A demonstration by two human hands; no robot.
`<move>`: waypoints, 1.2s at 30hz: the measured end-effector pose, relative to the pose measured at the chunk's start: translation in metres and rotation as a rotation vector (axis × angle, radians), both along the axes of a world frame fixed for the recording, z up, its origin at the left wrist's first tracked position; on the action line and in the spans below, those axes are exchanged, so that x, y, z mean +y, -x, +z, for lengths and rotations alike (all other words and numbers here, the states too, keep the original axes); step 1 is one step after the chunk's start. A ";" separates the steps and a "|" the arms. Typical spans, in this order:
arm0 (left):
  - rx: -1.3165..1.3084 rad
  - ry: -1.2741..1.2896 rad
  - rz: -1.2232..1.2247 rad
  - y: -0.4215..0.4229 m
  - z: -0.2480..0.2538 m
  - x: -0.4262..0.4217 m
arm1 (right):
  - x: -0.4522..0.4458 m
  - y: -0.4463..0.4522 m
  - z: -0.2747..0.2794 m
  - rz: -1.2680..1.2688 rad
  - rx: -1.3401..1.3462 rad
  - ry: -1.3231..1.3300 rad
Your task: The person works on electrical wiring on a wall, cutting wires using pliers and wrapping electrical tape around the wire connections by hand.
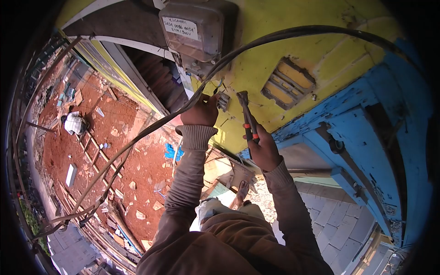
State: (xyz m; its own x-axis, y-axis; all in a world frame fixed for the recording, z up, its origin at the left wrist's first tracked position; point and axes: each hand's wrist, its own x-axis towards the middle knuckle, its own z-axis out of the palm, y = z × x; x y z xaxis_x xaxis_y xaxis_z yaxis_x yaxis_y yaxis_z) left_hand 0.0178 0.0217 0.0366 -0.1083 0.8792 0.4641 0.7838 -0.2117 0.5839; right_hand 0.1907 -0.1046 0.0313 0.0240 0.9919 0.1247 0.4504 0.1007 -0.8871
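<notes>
My right hand (265,149) is wrapped round the red-and-black handles of a pair of pincers (245,110), whose head points up in front of the yellow wall. My left hand (200,111) is closed, with its fingertips by a small grey ribbed fitting (223,101) at the wall. Thin wires (218,87) run near those fingers, below the electricity meter (199,32) in its clear cover. What the left fingers grip is hidden. A thick black cable (275,35) loops across in front of the wall and passes close to my left hand.
A slotted vent (288,83) is set in the yellow wall. To the right stands a peeling blue wooden frame (362,137). Below left, red soil (133,169) holds rubble and a bamboo ladder (98,153). A person in a light top (74,123) crouches there.
</notes>
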 end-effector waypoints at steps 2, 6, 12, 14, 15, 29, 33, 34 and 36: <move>-0.020 0.020 0.023 -0.001 0.000 0.000 | 0.001 -0.002 -0.004 0.000 -0.038 -0.007; -0.010 0.163 0.047 -0.002 -0.001 0.002 | 0.001 0.000 0.002 -0.001 0.112 0.084; -0.058 0.042 0.034 -0.003 0.000 0.002 | -0.013 -0.004 0.029 0.077 0.819 0.510; -0.055 0.039 0.014 -0.001 0.000 0.002 | -0.019 -0.007 0.032 0.091 0.796 0.602; -0.058 0.038 0.015 0.000 0.000 0.003 | -0.023 -0.010 0.033 0.104 0.776 0.693; -0.039 -0.030 -0.074 0.007 -0.001 0.007 | -0.054 -0.004 0.050 0.056 0.856 0.496; -0.078 0.019 -0.107 0.011 0.005 0.007 | -0.047 -0.006 0.035 0.043 -0.410 -0.146; -0.075 0.000 -0.114 0.012 0.003 0.008 | -0.047 -0.001 0.042 -0.034 -0.603 -0.113; -0.075 -0.020 -0.122 0.013 0.001 0.010 | -0.037 -0.002 0.029 -0.108 -0.766 -0.239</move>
